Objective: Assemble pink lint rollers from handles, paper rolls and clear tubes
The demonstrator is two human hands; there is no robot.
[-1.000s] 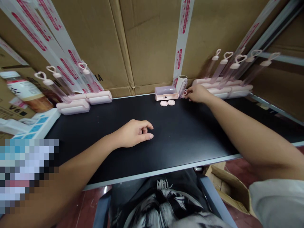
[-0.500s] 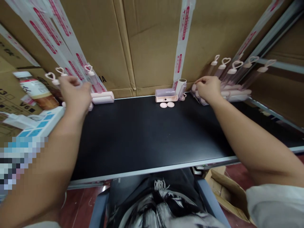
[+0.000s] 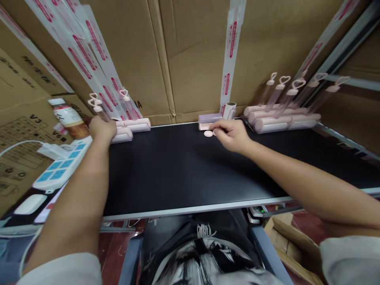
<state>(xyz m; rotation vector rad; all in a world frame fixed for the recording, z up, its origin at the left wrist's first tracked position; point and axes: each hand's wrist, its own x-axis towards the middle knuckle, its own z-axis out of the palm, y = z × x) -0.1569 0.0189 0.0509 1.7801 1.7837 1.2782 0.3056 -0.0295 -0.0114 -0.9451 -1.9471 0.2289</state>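
Observation:
At the left of the black tabletop (image 3: 178,170), my left hand (image 3: 102,128) closes over the left end of a pink cylinder (image 3: 123,135); its fingertips are hidden. Clear stems with heart-shaped loops (image 3: 124,95) rise behind it. My right hand (image 3: 233,135) is at the middle back, thumb and index finger pinched together. Whatever lies in the pinch is too small or hidden to name. Just beside those fingers are a pink case with a lilac lid (image 3: 204,126) and a flat pink disc (image 3: 208,134). A second disc is mostly covered by the hand. Behind stands a whitish tube (image 3: 230,110).
More pink cylinders (image 3: 285,120) with heart-topped stems lie at the back right. Taped cardboard boxes (image 3: 196,59) wall off the back. On the left are a drink bottle (image 3: 69,118), a power strip (image 3: 63,164) and a white case (image 3: 30,204). An open carton (image 3: 292,241) sits below right.
My right hand has moved left from the right-hand cylinders to the pink case and discs. My left hand has lowered onto the left-hand cylinders. The view has shifted slightly left.

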